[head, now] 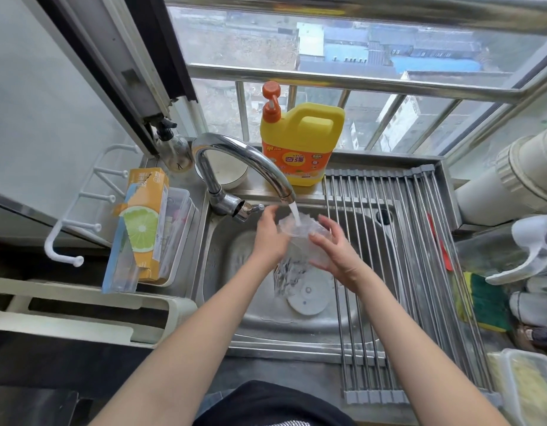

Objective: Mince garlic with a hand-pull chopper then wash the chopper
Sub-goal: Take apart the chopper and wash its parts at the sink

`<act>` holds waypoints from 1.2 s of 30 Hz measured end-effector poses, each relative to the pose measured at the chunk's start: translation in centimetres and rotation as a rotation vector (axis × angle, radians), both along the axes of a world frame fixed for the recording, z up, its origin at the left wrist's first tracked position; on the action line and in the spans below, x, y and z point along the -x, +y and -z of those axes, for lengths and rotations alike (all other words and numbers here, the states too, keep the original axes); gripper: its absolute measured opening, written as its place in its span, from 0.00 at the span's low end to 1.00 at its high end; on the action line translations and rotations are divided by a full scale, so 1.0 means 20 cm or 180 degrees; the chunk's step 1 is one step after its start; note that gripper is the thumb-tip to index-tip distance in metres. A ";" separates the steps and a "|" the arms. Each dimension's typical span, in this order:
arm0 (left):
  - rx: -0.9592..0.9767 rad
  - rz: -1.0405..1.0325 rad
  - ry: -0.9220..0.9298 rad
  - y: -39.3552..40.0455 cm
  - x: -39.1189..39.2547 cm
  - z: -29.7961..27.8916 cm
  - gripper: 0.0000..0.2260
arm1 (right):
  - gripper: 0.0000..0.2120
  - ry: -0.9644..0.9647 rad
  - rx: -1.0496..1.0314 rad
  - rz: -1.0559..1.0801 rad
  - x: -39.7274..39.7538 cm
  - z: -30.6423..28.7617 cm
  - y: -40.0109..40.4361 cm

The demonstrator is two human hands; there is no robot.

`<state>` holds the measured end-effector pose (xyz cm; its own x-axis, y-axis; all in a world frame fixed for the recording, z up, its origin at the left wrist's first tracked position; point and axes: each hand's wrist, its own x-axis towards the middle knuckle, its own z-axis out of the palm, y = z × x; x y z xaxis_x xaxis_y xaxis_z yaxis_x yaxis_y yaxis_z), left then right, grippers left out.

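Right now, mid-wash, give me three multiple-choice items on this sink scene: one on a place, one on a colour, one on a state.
1. Where does the white round lid lie?
A. on the drying rack
B. on the sink floor
C. on the windowsill

2. What colour is the detergent jug?
A. yellow with an orange pump
B. blue
C. clear

3. What is the tap doing?
A. it is off
B. it is dripping
C. it is running onto the clear chopper bowl

Answers: 1 B, the lid rests in the sink basin below the hands. 2 A, its body is yellow and its pump orange. 3 C, a white stream falls into the bowl held between the left hand and right hand.
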<state>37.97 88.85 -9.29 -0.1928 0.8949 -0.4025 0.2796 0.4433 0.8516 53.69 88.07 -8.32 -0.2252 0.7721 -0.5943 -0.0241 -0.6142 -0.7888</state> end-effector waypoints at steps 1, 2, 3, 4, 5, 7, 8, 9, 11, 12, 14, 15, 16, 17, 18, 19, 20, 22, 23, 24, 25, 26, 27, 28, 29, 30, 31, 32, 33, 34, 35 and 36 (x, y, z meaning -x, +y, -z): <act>0.0582 -0.0304 -0.0444 0.00 0.00 -0.03 0.22 | 0.49 -0.0358 -0.0379 0.0041 0.01 -0.01 -0.01; 0.1057 -0.0492 -0.1194 0.00 0.00 -0.04 0.20 | 0.50 -0.0702 -0.0729 0.0090 0.02 -0.02 -0.02; 0.1332 -0.0599 -0.2129 0.00 0.01 -0.06 0.19 | 0.50 -0.0985 -0.1055 0.0124 0.04 -0.03 -0.03; 0.1407 -0.0767 -0.2854 -0.01 0.02 -0.06 0.21 | 0.51 -0.1267 -0.1361 0.0113 0.06 -0.04 -0.05; 0.1367 -0.0995 -0.3191 -0.02 0.03 -0.04 0.26 | 0.52 -0.1541 -0.1636 0.0041 0.07 -0.04 -0.06; 0.1348 -0.1282 -0.3348 -0.01 0.06 0.00 0.27 | 0.52 -0.1865 -0.2146 -0.0220 0.08 -0.04 -0.07; 0.1405 -0.1321 -0.3317 -0.01 0.06 0.00 0.24 | 0.52 -0.1894 -0.2358 -0.0365 0.07 -0.04 -0.08; 0.1500 -0.1343 -0.3164 -0.01 0.05 -0.01 0.23 | 0.51 -0.1897 -0.2528 -0.0463 0.06 -0.03 -0.08; 0.1529 -0.1357 -0.2900 0.00 0.00 -0.05 0.22 | 0.49 -0.1973 -0.2719 -0.0507 0.04 -0.01 -0.09; 0.1485 -0.1339 -0.2791 0.02 -0.02 -0.05 0.21 | 0.49 -0.2086 -0.2756 -0.0474 0.03 0.00 -0.09; 0.1339 -0.1097 -0.2453 0.04 -0.06 -0.07 0.14 | 0.48 -0.2485 -0.2836 -0.0287 -0.03 0.02 -0.09; 0.1273 -0.0946 -0.2319 0.04 -0.07 -0.08 0.12 | 0.48 -0.2716 -0.2840 -0.0105 -0.06 0.03 -0.08; 0.1205 -0.0841 -0.2255 0.05 -0.08 -0.09 0.09 | 0.47 -0.2938 -0.2790 0.0139 -0.11 0.04 -0.06; 0.1174 -0.0816 -0.2202 0.06 -0.08 -0.09 0.08 | 0.47 -0.3158 -0.2713 0.0390 -0.16 0.05 -0.04; 0.1176 -0.0817 -0.2117 0.06 -0.07 -0.08 0.06 | 0.46 -0.3374 -0.2652 0.0563 -0.21 0.04 -0.01; 0.1214 -0.0805 -0.2048 0.07 -0.06 -0.08 0.07 | 0.46 -0.3563 -0.2646 0.0611 -0.25 0.04 0.02; 0.1277 -0.0775 -0.1990 0.07 -0.06 -0.07 0.09 | 0.46 -0.3686 -0.2682 0.0545 -0.29 0.03 0.04; 0.1426 -0.0760 -0.1984 0.07 -0.05 -0.06 0.11 | 0.46 -0.3705 -0.2728 0.0388 -0.34 0.02 0.09; 0.1494 -0.0777 -0.2007 0.07 -0.06 -0.05 0.11 | 0.46 -0.3711 -0.2733 0.0409 -0.36 0.03 0.11; 0.1538 -0.0789 -0.2022 0.07 -0.06 -0.06 0.10 | 0.46 -0.3736 -0.2717 0.0474 -0.37 0.03 0.13; 0.1562 -0.0800 -0.2071 0.07 -0.07 -0.06 0.08 | 0.46 -0.3724 -0.2669 0.0531 -0.38 0.03 0.15; 0.1573 -0.0799 -0.2110 0.07 -0.07 -0.07 0.07 | 0.47 -0.3641 -0.2585 0.0556 -0.38 0.04 0.16; 0.1578 -0.0813 -0.2173 0.08 -0.08 -0.07 0.07 | 0.47 -0.3511 -0.2493 0.0556 -0.38 0.03 0.17; 0.1585 -0.0826 -0.2210 0.08 -0.08 -0.07 0.07 | 0.48 -0.3363 -0.2379 0.0553 -0.38 0.04 0.17; 0.1583 -0.0836 -0.2241 0.09 -0.08 -0.06 0.07 | 0.48 -0.3224 -0.2237 0.0555 -0.38 0.04 0.17; 0.1578 -0.0841 -0.2247 0.09 -0.09 -0.07 0.07 | 0.49 -0.3116 -0.2068 0.0544 -0.38 0.05 0.16; 0.1571 -0.0861 -0.2264 0.10 -0.09 -0.07 0.07 | 0.50 -0.3049 -0.1914 0.0488 -0.38 0.06 0.15; 0.1572 -0.0879 -0.2270 0.10 -0.09 -0.07 0.07 | 0.50 -0.3027 -0.1798 0.0387 -0.37 0.07 0.14; 0.1576 -0.0892 -0.2288 0.10 -0.09 -0.06 0.07 | 0.50 -0.3047 -0.1725 0.0263 -0.38 0.09 0.14; 0.1585 -0.0892 -0.2305 0.10 -0.09 -0.06 0.07 | 0.50 -0.3092 -0.1660 0.0145 -0.38 0.11 0.14; 0.1588 -0.0893 -0.2324 0.10 -0.09 -0.06 0.07 | 0.50 -0.3178 -0.1576 0.0035 -0.38 0.12 0.14; 0.1589 -0.0891 -0.2337 0.11 -0.09 -0.06 0.07 | 0.50 -0.3333 -0.1493 -0.0072 -0.37 0.13 0.14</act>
